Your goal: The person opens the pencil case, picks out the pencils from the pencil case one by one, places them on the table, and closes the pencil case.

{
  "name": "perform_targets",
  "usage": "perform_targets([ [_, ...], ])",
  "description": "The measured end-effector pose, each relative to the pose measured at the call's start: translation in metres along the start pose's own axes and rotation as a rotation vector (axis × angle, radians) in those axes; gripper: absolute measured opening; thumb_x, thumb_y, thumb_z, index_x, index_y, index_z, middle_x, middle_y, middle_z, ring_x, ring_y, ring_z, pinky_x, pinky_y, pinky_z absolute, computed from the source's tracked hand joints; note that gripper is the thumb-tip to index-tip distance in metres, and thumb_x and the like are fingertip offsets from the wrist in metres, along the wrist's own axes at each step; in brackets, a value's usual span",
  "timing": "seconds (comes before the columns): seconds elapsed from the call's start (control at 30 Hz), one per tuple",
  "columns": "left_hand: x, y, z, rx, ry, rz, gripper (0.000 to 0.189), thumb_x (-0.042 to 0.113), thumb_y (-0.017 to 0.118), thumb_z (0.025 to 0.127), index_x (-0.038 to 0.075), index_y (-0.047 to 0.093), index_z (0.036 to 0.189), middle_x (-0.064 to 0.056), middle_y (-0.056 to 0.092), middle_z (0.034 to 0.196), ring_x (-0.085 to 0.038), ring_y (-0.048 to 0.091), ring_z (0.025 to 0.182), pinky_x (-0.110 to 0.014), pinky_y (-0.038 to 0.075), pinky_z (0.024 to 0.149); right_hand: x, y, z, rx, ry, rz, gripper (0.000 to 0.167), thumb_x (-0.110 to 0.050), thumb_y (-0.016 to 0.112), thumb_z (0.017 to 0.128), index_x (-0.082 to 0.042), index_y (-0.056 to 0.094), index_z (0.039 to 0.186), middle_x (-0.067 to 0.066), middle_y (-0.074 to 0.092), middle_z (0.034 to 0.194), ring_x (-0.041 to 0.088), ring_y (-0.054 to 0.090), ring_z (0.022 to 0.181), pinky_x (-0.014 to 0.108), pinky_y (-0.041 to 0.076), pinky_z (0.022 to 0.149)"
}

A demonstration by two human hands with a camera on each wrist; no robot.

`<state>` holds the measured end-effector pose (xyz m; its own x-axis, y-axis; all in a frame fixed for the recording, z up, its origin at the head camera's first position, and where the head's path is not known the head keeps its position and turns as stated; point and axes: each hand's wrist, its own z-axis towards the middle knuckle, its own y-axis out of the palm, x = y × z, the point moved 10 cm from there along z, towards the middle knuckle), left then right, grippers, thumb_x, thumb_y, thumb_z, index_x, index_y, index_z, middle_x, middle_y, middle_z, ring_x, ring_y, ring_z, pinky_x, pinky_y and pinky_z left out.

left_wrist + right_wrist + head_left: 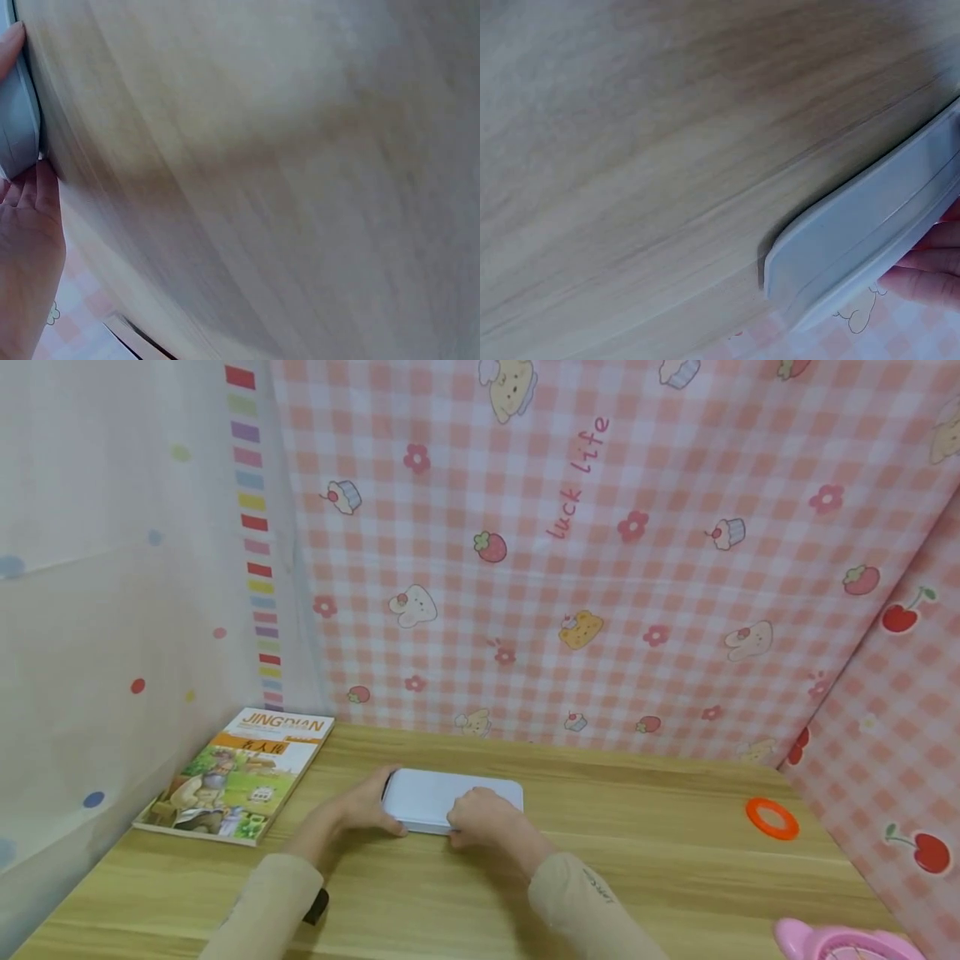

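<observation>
Two hands, left hand (363,807) and right hand (486,818), grip pale case (423,793); head view alone shows orange ring (790,830) near worktop's (645,827) right edge.

Wooden table (660,839) under book (243,777), box (427,795), ring (780,835)

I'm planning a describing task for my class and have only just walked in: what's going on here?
A person is handling a pale blue case on a wooden table. The left hand grips its left end, while the right hand, fingers curled, touches it at the near edge. The case looks closed. A book lies to the left, an orange ring to the right, and a pink object shows partly at the lower right.
</observation>
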<state>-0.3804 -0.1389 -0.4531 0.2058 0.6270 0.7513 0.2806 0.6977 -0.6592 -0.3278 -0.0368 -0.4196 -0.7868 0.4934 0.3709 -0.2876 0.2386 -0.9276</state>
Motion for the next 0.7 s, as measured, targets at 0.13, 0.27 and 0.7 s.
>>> perform_targets([
  [0.13, 0.001, 0.001, 0.0, -0.005, 0.002, 0.006, 0.102, 0.013, 0.084, 0.059, -0.009, 0.023, 0.137, -0.028, 0.04, 0.132, -0.038, 0.042, 0.12, -0.052, 0.031, 0.105, -0.003, 0.0, -0.001, 0.023, -0.011, -0.057, 0.023, -0.029, 0.063, 0.075, -0.019, 0.057, 0.055, -0.009, 0.051, 0.054, 0.008, 0.035, 0.049, 0.022, 0.044, 0.052],
  [0.27, 0.001, 0.0, -0.001, -0.01, 0.001, 0.008, 0.102, 0.013, 0.084, 0.059, -0.009, 0.022, 0.137, -0.029, 0.039, 0.133, -0.039, 0.041, 0.12, -0.052, 0.031, 0.105, -0.007, 0.0, -0.001, 0.06, -0.035, -0.105, 0.025, -0.029, 0.062, 0.074, -0.021, 0.055, 0.052, -0.009, 0.05, 0.052, 0.009, 0.035, 0.049, 0.023, 0.043, 0.05],
  [0.7, 0.0, 0.0, -0.002, -0.009, -0.004, -0.027, 0.103, 0.01, 0.084, 0.059, -0.008, 0.021, 0.138, -0.028, 0.037, 0.134, -0.039, 0.039, 0.122, -0.052, 0.028, 0.107, 0.026, -0.003, -0.024, 0.178, 0.112, 0.168, 0.036, -0.046, 0.065, 0.079, -0.01, 0.065, 0.084, 0.002, 0.067, 0.083, 0.013, 0.059, 0.065, 0.025, 0.051, 0.059],
])
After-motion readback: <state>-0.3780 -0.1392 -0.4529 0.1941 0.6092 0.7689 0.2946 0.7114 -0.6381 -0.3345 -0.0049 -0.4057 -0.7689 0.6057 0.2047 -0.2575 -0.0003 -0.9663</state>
